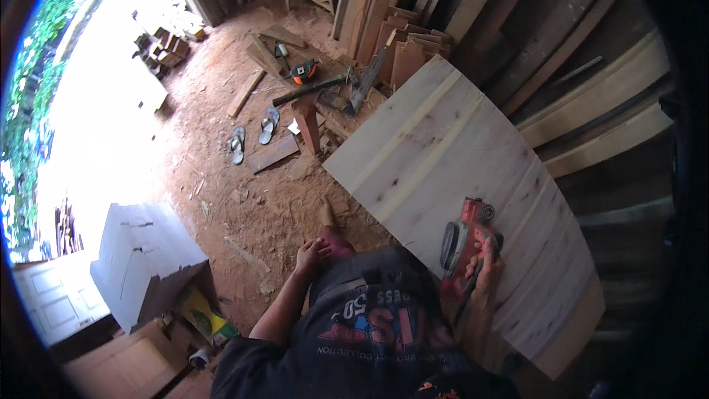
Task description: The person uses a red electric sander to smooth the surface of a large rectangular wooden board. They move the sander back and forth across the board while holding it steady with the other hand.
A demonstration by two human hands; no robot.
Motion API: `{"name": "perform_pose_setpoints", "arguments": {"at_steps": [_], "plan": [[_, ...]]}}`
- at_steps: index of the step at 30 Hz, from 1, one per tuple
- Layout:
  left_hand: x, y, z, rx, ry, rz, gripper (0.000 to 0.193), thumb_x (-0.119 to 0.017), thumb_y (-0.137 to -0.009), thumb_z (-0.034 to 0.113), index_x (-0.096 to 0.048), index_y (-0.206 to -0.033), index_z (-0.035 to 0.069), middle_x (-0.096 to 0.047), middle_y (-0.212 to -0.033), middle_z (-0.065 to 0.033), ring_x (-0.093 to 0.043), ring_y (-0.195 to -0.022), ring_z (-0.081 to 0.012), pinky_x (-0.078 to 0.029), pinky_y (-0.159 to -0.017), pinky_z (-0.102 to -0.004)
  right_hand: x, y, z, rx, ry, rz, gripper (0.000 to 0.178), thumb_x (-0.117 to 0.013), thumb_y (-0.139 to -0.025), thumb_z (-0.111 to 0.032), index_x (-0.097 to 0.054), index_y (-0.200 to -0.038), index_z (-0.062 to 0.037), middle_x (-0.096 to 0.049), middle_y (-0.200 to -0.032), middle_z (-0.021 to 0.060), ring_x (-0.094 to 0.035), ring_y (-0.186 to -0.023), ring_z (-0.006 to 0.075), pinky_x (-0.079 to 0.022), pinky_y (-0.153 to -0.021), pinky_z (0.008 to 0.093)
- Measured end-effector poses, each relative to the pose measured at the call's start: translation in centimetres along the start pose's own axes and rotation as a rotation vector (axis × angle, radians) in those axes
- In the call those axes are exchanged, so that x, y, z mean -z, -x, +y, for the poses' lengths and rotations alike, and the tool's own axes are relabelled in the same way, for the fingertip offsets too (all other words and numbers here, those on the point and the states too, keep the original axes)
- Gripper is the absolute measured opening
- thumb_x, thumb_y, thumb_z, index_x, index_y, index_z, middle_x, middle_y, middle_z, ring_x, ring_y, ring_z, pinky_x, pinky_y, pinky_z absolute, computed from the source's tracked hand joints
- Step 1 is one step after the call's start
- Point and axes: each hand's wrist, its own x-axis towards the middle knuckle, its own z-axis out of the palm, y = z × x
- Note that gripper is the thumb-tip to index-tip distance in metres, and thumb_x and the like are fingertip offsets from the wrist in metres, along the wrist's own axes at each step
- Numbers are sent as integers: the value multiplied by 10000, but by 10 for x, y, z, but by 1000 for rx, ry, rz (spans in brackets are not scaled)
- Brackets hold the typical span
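My right hand [485, 266] is wrapped round the rear handle of a red and black electric planer [471, 233]. The planer rests on a wide pale wooden panel [413, 159] with darker streaks and knots. This panel lies at a slant along my right side. My left hand [314, 253] holds nothing and rests on my left leg, its fingers lying loosely over the dark red cloth.
Scattered on the dusty ground ahead are a pair of flip-flops [269, 125], an orange and black tape measure [303, 72], a handsaw [367, 77] and offcuts [275, 154]. Stacked pale boards [144, 251] stand at left. Long planks [546, 37] lean at the far right.
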Motion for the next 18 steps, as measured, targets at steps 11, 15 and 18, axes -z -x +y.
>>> {"name": "perform_pose_setpoints", "arguments": {"at_steps": [11,15,18], "plan": [[110,-75,203,-104,-158,116,363,-615,-1067,286,-627,-1340,46,-740,-1257,-124,-734,-1088,-258,-574,-851,-391,-146,4,-18,0,-196,168,512,-645,-1023,-590,-589,-1095,-86,-476,-679,-5,-481,-534,115,-414,-475,299],[141,-92,223,-130,-237,213,414,-627,-1058,304,-610,-1379,44,-738,-1273,-128,-737,-1091,-259,-572,-871,-412,-175,-15,-22,49,-186,147,501,-656,-1021,-576,-580,-1095,-86,-480,-689,-6,-486,-539,115,-426,-486,301],[158,-103,204,-89,-116,168,406,-619,-1051,295,-612,-1363,35,-748,-1237,-131,-738,-1081,-263,-573,-874,-429,-188,-32,-28,51,-217,105,519,-676,-1009,-576,-579,-1105,-76,-477,-698,-7,-478,-549,111,-421,-494,301]]}}
